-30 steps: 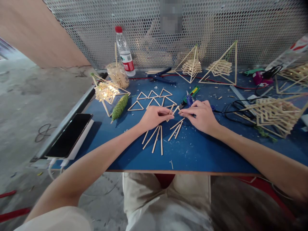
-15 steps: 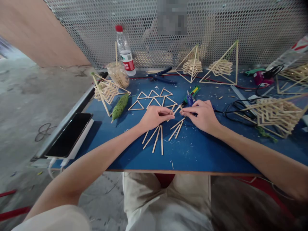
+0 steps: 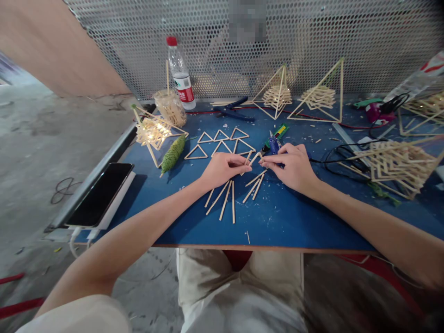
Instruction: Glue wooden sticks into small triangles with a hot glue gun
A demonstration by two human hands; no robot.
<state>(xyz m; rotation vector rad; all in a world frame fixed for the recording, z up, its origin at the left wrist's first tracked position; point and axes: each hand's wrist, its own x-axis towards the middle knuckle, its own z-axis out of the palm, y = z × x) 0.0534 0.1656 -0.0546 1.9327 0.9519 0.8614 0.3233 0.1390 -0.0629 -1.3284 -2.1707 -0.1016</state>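
A: What are the hands doing?
B: The left hand (image 3: 225,169) has its thumb and finger pinched shut on a thin stick (image 3: 255,159). The right hand (image 3: 289,166) is pinched too, on the low end of another stick (image 3: 261,157).
A: Do those sticks touch?
B: They seem to meet in a point, like a little roof, in the gap between the hands. I can't tell if they are stuck together.
A: What's close by?
B: Loose sticks (image 3: 227,203) lie fanned out below the left hand. A smaller bunch (image 3: 258,187) lies just below the gap. Little triangles (image 3: 196,158) made of sticks lie past the left hand.
A: And by the right hand?
B: A blue glue gun (image 3: 274,144) is just past its fingers, with a green cutter (image 3: 280,131) beside it.
A: What's further off?
B: Left of the left hand there's a roll of green string (image 3: 173,154), then a stick shape with lights on (image 3: 152,132). A bottle with a red cap (image 3: 183,88) stands farther away. A phone (image 3: 100,196) is far to the left. It's all on a blue table (image 3: 294,222).
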